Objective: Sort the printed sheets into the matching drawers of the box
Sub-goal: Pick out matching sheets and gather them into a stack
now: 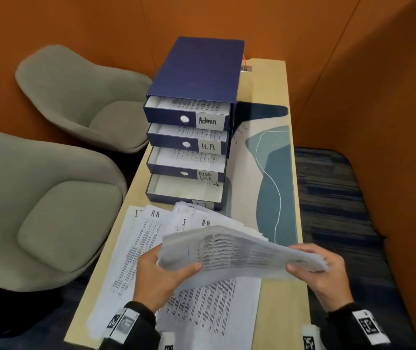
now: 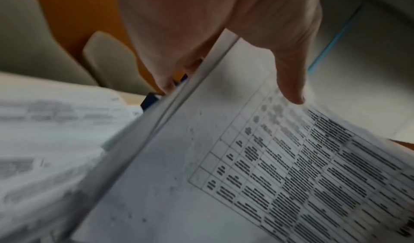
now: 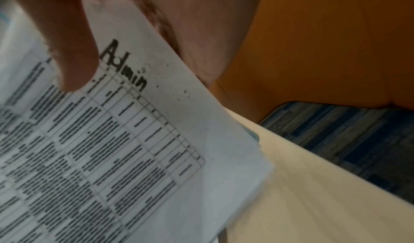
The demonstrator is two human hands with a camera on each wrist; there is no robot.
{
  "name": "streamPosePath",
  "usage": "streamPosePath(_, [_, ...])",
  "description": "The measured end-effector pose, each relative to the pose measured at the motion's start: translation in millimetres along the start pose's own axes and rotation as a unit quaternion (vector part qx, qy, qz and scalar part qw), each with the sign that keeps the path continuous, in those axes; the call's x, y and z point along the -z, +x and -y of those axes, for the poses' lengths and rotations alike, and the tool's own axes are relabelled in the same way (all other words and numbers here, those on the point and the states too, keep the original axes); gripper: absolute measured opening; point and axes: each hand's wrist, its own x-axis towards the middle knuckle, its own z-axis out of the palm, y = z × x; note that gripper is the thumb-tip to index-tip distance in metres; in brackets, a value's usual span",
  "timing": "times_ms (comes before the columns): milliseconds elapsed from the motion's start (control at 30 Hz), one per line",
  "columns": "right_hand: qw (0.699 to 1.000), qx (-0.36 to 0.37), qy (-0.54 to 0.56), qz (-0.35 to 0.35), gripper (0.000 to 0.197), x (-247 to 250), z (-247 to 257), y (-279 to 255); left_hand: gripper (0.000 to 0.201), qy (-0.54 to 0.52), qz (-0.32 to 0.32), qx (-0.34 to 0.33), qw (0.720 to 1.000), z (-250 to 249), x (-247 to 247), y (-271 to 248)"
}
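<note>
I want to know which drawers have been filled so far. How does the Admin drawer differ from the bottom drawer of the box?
The Admin drawer is the top one and holds printed sheets; the bottom drawer shows only a bare floor. The Admin drawer's label reads clearly, while the bottom drawer's label is mostly hidden behind the loose sheets on the table. The bottom drawer sticks out farther toward the person than the Admin drawer. Both are dark blue and pulled open.

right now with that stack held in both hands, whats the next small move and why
Probably lift the stack toward the top drawer labelled Admin. The right wrist view shows "Admin" handwritten on the top sheet, and that drawer stands pulled open with printed sheets already in it. The left hand and right hand grip opposite ends. Whether the sheets underneath match is hidden.
</note>
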Motion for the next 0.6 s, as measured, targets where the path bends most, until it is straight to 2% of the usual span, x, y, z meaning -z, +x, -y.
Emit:
streamPosePath(100, [0.999, -0.001, 0.023, -0.022, 0.043, -11.0, -1.1, 3.1, 0.042, -0.023, -0.017, 0.028, 0.999, 9.9, -5.5, 5.3])
streamPosePath(200, [0.997, 0.011, 0.041, -0.058, 0.026, -7.1, 5.5, 1.7, 0.041, -0.046, -0.034, -0.016, 0.998, 7.2, -0.6, 6.4])
streamPosePath(267, [0.996, 0.014, 0.063, -0.054, 0.017, -1.2, 8.3, -1.4, 0.032, -0.045, -0.031, -0.044, 0.998, 7.9, 7.2, 5.2])
streamPosePath(367, [0.999, -0.009, 0.038, -0.027, 0.022, -3.1, -4.1, -3.0, 0.029, -0.05, -0.011, -0.034, 0.998, 24.7, 6.2, 7.8])
streamPosePath(433, [0.998, -0.034, 0.038, -0.041, 0.026, -7.7, -14.6, -1.7, 0.027, -0.047, -0.012, -0.022, 0.999, 32.3, -3.0, 8.1])
streamPosePath(533, [0.995, -0.034, 0.071, -0.063, 0.02, -7.2, -11.2, 3.4, 0.021, -0.051, -0.042, -0.013, 0.998, 21.0, -8.4, 6.9])
streamPosePath(600, [0.994, -0.027, 0.083, -0.059, 0.014, -2.8, -5.6, 4.3, 0.026, -0.08, -0.052, -0.011, 0.995, 18.6, -6.9, 7.7])
